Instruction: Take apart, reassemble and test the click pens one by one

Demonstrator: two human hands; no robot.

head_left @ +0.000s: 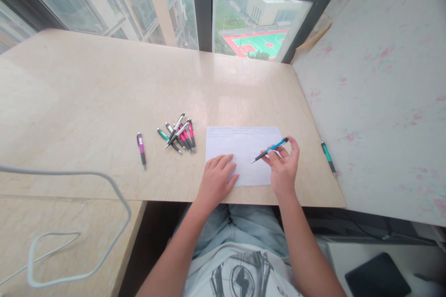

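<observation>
My right hand (284,167) is closed on a blue pen (270,149), its tip pointing left over a white sheet of paper (244,148). The sheet lies on a beige desk (104,102) and has faint lines of writing along its top edge. My left hand (218,178) rests flat on the sheet's lower left corner, fingers stretched out. A pile of several pens (179,135), pink, teal and silver, lies to the left of the sheet.
A single purple pen (141,149) lies further left. A green pen (328,158) sits at the desk's right edge by the wall. A white cable (76,241) loops over the lower surface at left. Windows stand behind the desk.
</observation>
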